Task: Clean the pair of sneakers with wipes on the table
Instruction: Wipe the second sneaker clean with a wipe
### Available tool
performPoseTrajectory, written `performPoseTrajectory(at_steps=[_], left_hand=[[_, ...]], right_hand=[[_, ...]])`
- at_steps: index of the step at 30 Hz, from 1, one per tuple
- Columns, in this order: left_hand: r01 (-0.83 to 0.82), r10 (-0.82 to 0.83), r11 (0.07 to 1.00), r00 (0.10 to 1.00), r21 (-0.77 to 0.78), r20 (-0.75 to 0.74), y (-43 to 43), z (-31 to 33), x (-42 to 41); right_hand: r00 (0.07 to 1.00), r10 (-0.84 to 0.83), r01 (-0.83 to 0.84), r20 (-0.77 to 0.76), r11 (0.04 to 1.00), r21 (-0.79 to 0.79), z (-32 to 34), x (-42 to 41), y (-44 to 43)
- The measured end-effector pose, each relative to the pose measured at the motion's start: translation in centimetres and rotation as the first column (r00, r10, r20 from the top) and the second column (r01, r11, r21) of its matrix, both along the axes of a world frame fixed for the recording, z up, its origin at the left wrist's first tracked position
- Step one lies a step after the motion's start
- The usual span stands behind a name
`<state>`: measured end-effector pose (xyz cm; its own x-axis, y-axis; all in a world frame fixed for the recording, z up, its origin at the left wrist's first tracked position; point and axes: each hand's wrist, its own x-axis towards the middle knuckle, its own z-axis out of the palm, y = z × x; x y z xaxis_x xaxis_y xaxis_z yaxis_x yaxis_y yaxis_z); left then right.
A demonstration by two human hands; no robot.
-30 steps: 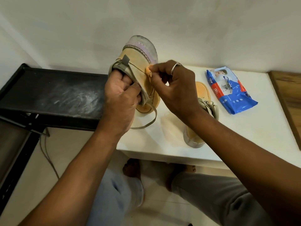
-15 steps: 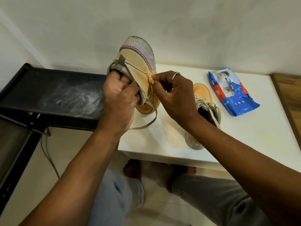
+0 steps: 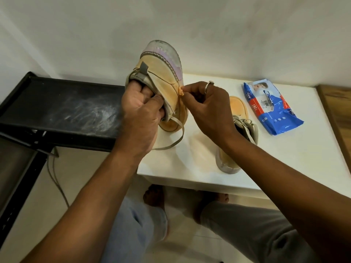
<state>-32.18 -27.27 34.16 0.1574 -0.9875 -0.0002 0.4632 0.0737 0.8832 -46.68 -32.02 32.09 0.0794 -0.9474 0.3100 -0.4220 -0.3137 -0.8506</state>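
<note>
A tan sneaker (image 3: 161,73) with a pale lilac sole is held up on end above the white table (image 3: 296,158), heel up and toe down. My left hand (image 3: 141,112) grips its collar, fingers inside the opening. My right hand (image 3: 207,109) pinches a small crumpled, orange-stained wipe (image 3: 180,91) against the sneaker's side, close to the sole edge. A loose lace (image 3: 174,141) hangs from the shoe to the table. The second tan sneaker (image 3: 240,114) stands on the table behind my right wrist, partly hidden.
A blue and red pack of wipes (image 3: 271,107) lies on the table at the right. A black dusty shelf (image 3: 62,111) adjoins the table on the left, with a cable below it. A wooden surface (image 3: 338,114) borders the far right. My knees and bare feet are underneath.
My right hand has slid the wipe down and to the right along the sneaker's side, toward the sole edge. The left hand keeps the same grip on the collar.
</note>
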Motion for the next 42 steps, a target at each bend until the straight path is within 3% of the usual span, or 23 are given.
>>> performPoseTrajectory(at_steps=[4, 10, 13, 19, 27, 34, 38, 42], left_hand=[[0.001, -0.001, 1.000, 1.000, -0.007, 0.017, 0.0, -0.2, 0.1], [-0.014, 0.014, 1.000, 1.000, 0.014, 0.002, 0.0, -0.3, 0.1], [-0.019, 0.019, 1.000, 1.000, 0.011, 0.008, 0.0, -0.3, 0.3], [-0.005, 0.005, 1.000, 0.997, -0.004, 0.077, 0.0, -0.7, 0.3], [-0.028, 0.028, 1.000, 0.999, 0.012, 0.032, 0.0, -0.3, 0.7], [-0.012, 0.012, 1.000, 0.995, 0.000, 0.100, 0.0, -0.5, 0.4], [-0.006, 0.006, 1.000, 0.989, -0.006, 0.145, 0.3, -0.6, 0.4], [-0.031, 0.030, 0.999, 0.996, 0.014, 0.083, 0.0, -0.6, 0.5]], right_hand=[[0.995, 0.070, -0.061, 0.069, 0.991, -0.122, 1.4, 1.3, 0.5], [0.991, 0.021, -0.022, 0.135, 1.000, 0.011, -0.1, 0.8, 0.8], [0.993, 0.016, -0.018, 0.116, 1.000, 0.012, 0.4, 1.2, 0.8], [0.993, 0.096, -0.086, 0.065, 0.985, -0.149, 1.5, 2.6, 1.9], [0.991, 0.128, -0.132, -0.035, 0.979, -0.153, 0.3, 1.6, 2.1], [0.994, 0.079, -0.097, -0.073, 0.952, -0.291, 1.7, 2.1, 1.0], [0.976, 0.187, -0.211, -0.115, 0.940, -0.266, 1.1, 1.4, 1.3], [0.972, 0.163, -0.189, -0.170, 0.970, -0.154, 0.5, -0.1, 0.5]])
